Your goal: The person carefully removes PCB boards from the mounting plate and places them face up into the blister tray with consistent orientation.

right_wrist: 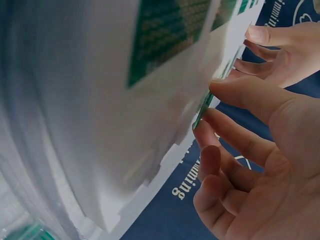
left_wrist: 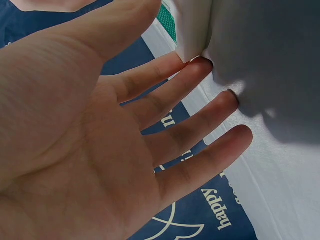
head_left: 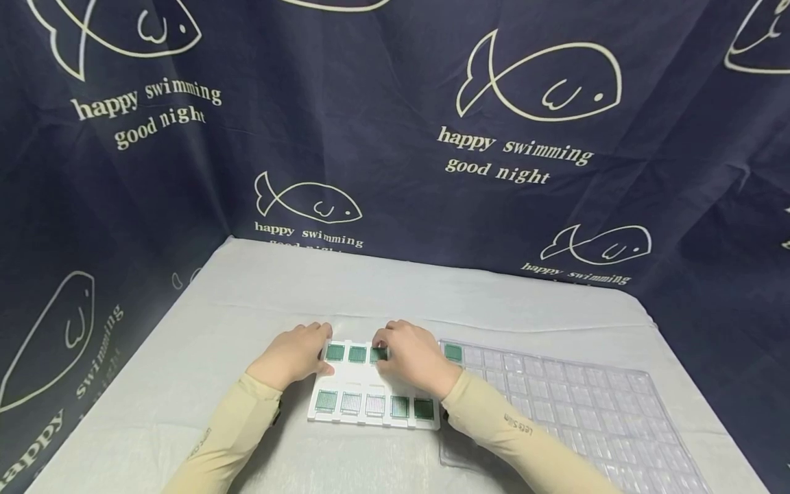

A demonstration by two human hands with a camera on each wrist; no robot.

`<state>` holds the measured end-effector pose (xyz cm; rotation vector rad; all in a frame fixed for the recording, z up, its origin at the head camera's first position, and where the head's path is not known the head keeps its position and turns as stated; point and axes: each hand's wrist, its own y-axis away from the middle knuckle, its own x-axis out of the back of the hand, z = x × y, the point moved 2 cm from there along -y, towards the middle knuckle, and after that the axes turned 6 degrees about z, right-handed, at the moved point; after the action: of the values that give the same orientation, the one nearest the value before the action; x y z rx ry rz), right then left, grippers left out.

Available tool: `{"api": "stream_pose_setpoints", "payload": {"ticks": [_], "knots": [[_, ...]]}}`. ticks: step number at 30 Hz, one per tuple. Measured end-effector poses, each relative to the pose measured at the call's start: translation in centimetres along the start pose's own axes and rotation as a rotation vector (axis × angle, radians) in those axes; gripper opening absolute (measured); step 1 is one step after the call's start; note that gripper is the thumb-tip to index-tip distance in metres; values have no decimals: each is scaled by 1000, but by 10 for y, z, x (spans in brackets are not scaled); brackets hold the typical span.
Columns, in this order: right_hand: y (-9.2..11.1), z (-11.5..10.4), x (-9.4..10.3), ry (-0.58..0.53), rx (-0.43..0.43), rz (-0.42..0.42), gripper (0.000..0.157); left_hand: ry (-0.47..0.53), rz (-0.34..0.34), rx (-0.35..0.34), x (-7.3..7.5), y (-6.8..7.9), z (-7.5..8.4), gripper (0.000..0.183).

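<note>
A white tray (head_left: 352,374) holds small square green circuit boards in two rows. My left hand (head_left: 300,351) holds the tray at its far left corner, thumb over the left edge and fingertips against the rim. In the left wrist view, the fingers of this left hand (left_wrist: 145,120) look fairly straight and spread. At the far row, my right hand (head_left: 415,353) pinches a green circuit board (right_wrist: 202,107) by its edges between thumb and fingers. That board appears tilted against the tray in the right wrist view. The right hand hides the far row's right end in the head view.
A clear plastic tray (head_left: 574,405) with many small compartments lies to the right, partly under the right forearm. One green board (head_left: 453,353) sits in its far left compartment. A pale cloth (head_left: 382,285) covers the table, and a dark blue curtain (head_left: 395,137) hangs behind.
</note>
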<state>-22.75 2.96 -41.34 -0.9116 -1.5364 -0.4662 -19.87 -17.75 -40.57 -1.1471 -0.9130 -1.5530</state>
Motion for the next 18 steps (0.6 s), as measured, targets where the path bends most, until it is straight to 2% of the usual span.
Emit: {"api": "stream_pose_setpoints", "payload": {"ticks": [7, 18], "knots": [[-1, -1, 4, -4, -25, -5, 29, -6, -1, -1, 1, 0, 0, 50], [2, 0, 5, 16, -20, -7, 28, 0, 0, 2, 0, 0, 0, 52]]}}
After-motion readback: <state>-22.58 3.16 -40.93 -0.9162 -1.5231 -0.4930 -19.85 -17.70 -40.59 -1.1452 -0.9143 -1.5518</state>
